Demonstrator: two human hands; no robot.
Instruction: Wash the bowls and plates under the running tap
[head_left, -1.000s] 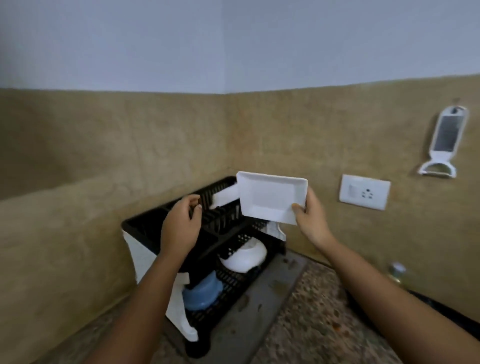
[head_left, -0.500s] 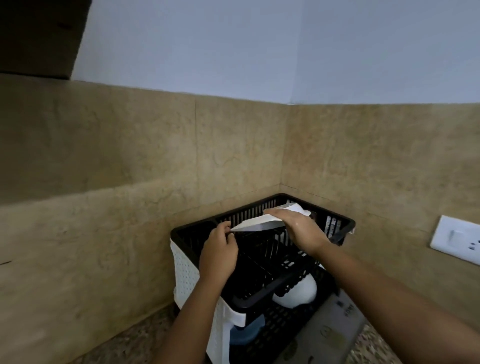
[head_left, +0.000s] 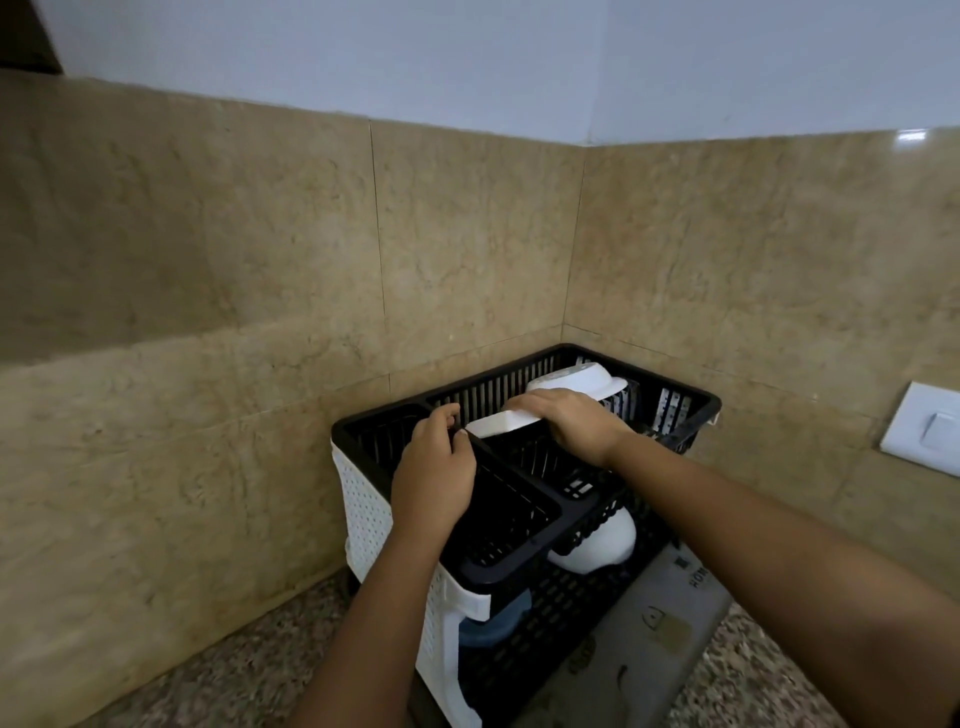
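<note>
A two-tier black and white dish rack (head_left: 363, 499) stands in the tiled corner. My right hand (head_left: 571, 423) holds a white rectangular plate (head_left: 501, 423) from above, down in the rack's top tier. My left hand (head_left: 434, 467) grips the divider between the top tier's compartments, its fingertips close to the plate's left end. Behind the plate a white bowl (head_left: 582, 379) lies upside down in the top tier. Another white bowl (head_left: 597, 543) and a blue bowl (head_left: 491, 626) sit upside down on the lower tier. No tap is in view.
A grey drip mat (head_left: 639, 644) lies under and in front of the rack on the speckled stone counter (head_left: 234, 670). A white wall switch plate (head_left: 930, 434) is at the right edge. Beige tiled walls close the corner behind the rack.
The right hand carried the plate from in front of the wall down into the rack's top tier. The left hand stayed on the rack. My view moved closer and to the left.
</note>
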